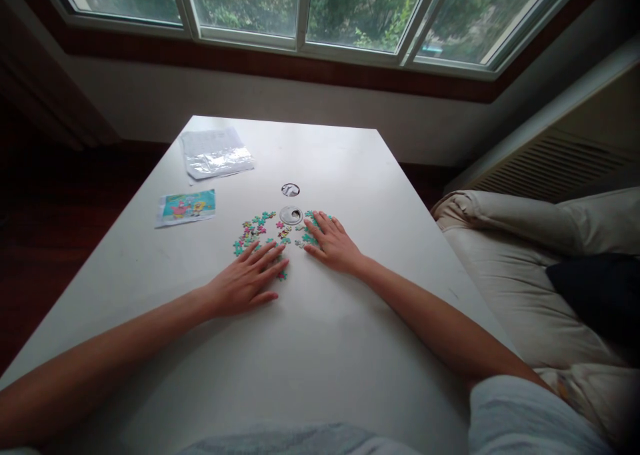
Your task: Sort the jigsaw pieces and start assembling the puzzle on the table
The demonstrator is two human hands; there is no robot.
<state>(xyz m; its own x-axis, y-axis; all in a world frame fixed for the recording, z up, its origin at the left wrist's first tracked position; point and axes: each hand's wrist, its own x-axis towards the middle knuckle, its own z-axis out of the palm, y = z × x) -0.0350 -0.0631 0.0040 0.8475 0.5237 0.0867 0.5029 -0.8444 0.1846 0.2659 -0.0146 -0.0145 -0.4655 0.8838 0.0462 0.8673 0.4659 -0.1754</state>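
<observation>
Several small jigsaw pieces (260, 228), mostly teal with some pink and yellow, lie scattered in the middle of a white table (320, 335). My left hand (247, 278) lies flat on the table, fingers stretched out over the near left pieces. My right hand (333, 242) also rests flat with fingers spread, covering the pieces on the right of the scatter. Neither hand grips anything. A round metal lid (291, 214) sits just beyond the pieces, and a second small round thing (290, 189) lies behind it.
A colourful cartoon picture card (186, 207) lies at the left of the table. Behind it is a clear plastic bag on paper (216, 154). A beige sofa (525, 268) with a dark cushion (600, 295) stands to the right. Windows run along the far wall.
</observation>
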